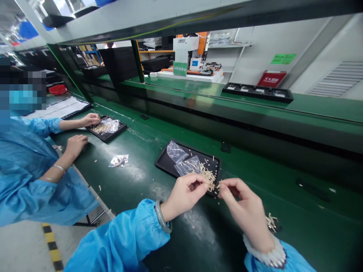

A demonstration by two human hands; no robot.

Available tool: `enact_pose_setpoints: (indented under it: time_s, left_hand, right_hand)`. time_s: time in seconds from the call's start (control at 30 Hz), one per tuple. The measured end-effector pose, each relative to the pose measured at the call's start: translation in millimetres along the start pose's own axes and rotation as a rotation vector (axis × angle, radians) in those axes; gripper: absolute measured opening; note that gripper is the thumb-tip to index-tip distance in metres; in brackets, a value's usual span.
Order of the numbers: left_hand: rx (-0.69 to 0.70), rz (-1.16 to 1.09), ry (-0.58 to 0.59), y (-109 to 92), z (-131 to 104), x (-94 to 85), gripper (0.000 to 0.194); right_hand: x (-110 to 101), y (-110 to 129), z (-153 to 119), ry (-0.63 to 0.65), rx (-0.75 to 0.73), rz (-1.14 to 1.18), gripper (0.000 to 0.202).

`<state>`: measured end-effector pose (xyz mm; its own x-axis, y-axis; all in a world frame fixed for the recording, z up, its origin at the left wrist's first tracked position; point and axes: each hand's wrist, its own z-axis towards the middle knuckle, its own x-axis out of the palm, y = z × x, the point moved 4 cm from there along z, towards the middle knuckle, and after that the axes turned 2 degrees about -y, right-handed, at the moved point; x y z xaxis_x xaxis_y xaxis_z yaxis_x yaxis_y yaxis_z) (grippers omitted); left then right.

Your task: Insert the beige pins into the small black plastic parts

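My left hand, with a bangle at the wrist, is pinched closed above the near edge of a black tray. Thumb and forefinger meet on something too small to name. To its right, my right hand is also pinched, with the tip of a small pale piece showing at its fingertips. The two hands face each other, slightly apart. Many small beige strips lie heaped at the tray's right end, beside clear plastic bags. A small pile of similar strips rests on the green table right of my right hand.
A co-worker in a blue smock sits at the left, hands at another black tray. A small clear bag lies between the trays. Behind runs a raised green ledge with a long black tray; a metal shelf beam crosses overhead.
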<state>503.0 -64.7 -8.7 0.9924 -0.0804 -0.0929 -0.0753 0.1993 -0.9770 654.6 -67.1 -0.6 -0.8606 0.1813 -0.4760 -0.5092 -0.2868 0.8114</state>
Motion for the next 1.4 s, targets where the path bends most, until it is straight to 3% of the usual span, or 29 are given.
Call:
enact_pose_setpoints:
  time_s: [0.17, 0.27, 0.43, 0.6, 0.77, 1.0, 1.17, 1.3, 1.4]
  left_hand:
    - [-0.284, -0.175, -0.017, 15.0, 4.1, 0.7, 0.019]
    - [-0.357, -0.222, -0.021, 22.0, 5.4, 0.6, 0.024]
    - [-0.378, -0.233, -0.025, 30.3, 6.2, 1.0, 0.025]
    - [-0.367, -0.213, -0.014, 33.0, 4.7, 3.1, 0.024]
    - [-0.312, -0.223, 0.022, 25.2, 1.3, 4.7, 0.027]
    - [-0.254, -0.177, 0.065, 18.4, 0.4, 6.2, 0.022]
    - [0.017, 0.129, 0.032, 8.5, 0.6, 0.7, 0.013]
    - [0.340, 0.436, 0.084, -3.3, -3.0, 0.5, 0.017]
    - [0.467, 0.553, 0.113, -5.9, -6.9, 3.3, 0.019]
  right_hand:
    - [-1.0, -18.1, 11.0, -0.020, 0.026, -0.184, 0.023]
    - [8.0, -30.1, 12.3, 0.046, -0.026, -0.375, 0.019]
    - [14.6, -32.9, 10.1, 0.099, -0.151, -0.332, 0.026]
    - [7.6, -6.0, 2.6, 0.013, -0.269, -0.145, 0.015]
    - [10.1, 15.8, -9.3, 0.006, -0.427, -0.272, 0.008]
    - [9.4, 15.1, -9.8, 0.009, -0.440, -0.321, 0.011]
    - [7.0, 19.1, -10.1, 0.008, -0.498, -0.381, 0.010]
    - [5.4, 21.1, -11.4, 0.034, -0.548, -0.446, 0.011]
    - [6.5, 22.9, -13.4, 0.021, -0.570, -0.509, 0.012]
